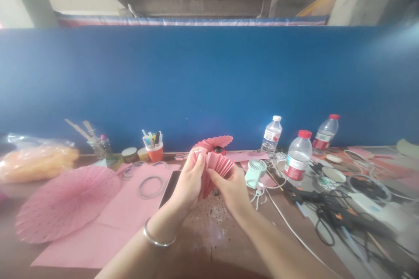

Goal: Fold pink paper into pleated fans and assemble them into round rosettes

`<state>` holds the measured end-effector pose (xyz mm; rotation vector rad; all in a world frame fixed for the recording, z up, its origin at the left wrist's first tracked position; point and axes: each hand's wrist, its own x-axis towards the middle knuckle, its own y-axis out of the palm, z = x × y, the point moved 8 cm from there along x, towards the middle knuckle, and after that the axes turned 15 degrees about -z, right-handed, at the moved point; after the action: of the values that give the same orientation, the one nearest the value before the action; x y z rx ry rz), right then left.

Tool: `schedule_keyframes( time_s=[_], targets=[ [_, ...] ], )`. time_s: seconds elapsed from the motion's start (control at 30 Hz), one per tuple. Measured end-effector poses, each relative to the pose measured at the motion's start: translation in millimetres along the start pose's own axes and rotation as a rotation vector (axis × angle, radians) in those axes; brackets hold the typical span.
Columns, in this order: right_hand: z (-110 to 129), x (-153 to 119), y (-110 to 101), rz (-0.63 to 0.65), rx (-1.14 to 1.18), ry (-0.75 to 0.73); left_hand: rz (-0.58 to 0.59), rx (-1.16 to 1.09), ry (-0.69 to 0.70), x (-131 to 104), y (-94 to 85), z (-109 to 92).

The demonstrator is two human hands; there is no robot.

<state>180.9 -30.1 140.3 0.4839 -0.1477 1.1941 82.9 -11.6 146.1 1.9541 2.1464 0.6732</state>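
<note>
Paper [224, 165], pink and closely folded, stands in both hands over the middle of the table [209, 244], nearer the far edge; the left hand [189, 178] grips its left side between thumb and fingers, and the right hand [234, 185] pinches the folds at the right, thumb on top. The step in hand looks like gathering or evening the folds; the next move seems to call for a firm left grip while the right thumb works along them without crushing any. Most fingertips are hidden behind the folds, and whether the fluted piece [214, 141] above is part of the same paper I cannot tell. A dark round thing [220, 150] behind is half covered, the left forearm covers part of a dark flat thing [170, 185], and cables [327, 209] blur toward the table's right edge
</note>
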Motion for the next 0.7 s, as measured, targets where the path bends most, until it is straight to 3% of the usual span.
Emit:
schedule_keyframes(
  time_s=[0.17, 0.37, 0.57, 0.7],
  targets=[
    [2.2, -1.9, 1.0, 0.008, 0.057, 0.022, 0.013, 0.058, 0.045, 0.2, -3.0, 4.1],
    [0.5, -0.9, 0.3, 0.001, 0.079, 0.044, -0.027, 0.002, 0.003, 0.4, -5.6, 10.4],
    [1.8, -0.9, 1.3, 0.002, 0.096, 0.028, 0.091, -0.142, -0.126, -6.4, 7.0, 10.0],
    [3.3, -1.1, 1.8, 0.009, 0.091, 0.020, 0.110, -0.139, -0.139, -8.0, 8.4, 9.7]
  ],
)
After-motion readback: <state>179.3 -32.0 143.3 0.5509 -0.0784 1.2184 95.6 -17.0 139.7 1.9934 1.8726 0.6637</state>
